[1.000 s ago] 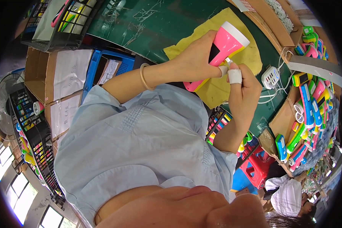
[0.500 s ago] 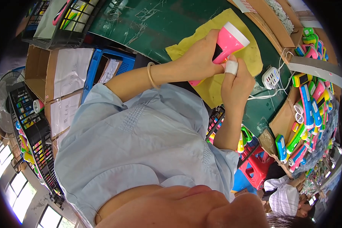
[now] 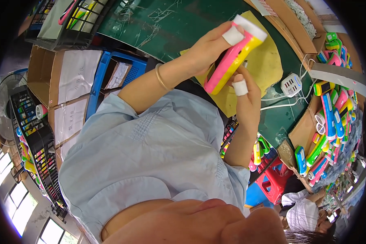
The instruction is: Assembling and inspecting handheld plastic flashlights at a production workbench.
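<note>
Pink-and-yellow flashlight [image 3: 229, 63] slants between both hands [image 3: 209, 46] [image 3: 249, 90].

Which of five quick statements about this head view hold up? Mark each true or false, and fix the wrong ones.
1. The left hand holds a flashlight. True.
2. The flashlight is blue all over. False: it is pink and yellow with a white head.
3. A bracelet circles the left wrist. True.
4. A white multi-port charger lies to the left of both hands. False: it is to their right, on the green table.
5. The right hand has a white wrap on one digit. True.
</note>
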The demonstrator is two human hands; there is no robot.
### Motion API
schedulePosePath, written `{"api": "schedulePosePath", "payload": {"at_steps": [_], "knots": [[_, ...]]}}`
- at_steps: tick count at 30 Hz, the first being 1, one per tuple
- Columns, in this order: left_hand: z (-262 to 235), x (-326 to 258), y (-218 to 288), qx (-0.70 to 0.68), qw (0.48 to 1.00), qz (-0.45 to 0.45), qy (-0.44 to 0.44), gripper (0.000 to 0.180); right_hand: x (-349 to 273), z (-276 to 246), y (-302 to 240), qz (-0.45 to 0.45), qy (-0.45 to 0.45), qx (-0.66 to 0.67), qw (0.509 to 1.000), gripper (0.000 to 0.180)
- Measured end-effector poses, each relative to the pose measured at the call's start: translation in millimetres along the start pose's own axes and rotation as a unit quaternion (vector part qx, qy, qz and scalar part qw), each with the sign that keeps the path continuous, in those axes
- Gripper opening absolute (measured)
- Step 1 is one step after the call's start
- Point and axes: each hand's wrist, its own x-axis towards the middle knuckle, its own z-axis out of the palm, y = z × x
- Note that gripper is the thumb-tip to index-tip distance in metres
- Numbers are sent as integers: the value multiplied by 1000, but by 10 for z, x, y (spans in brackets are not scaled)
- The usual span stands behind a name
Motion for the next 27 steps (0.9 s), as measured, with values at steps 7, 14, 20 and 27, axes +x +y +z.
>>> {"api": "schedulePosePath", "payload": {"at_steps": [7, 14, 20, 27], "knots": [[86, 90, 75, 106, 991, 80, 30, 57, 125, -6, 169, 40, -57, 107, 992, 39], [67, 137, -10, 183, 943, 267, 75, 35, 141, 134, 63, 25, -25, 146, 989, 34], [7, 167, 107, -7, 998, 44, 45, 46, 232, 47, 178, 62, -127, 198, 970, 41], [-36, 19, -28, 74, 993, -9, -86, 43, 88, 48, 171, 35, 26, 143, 989, 31]]}}
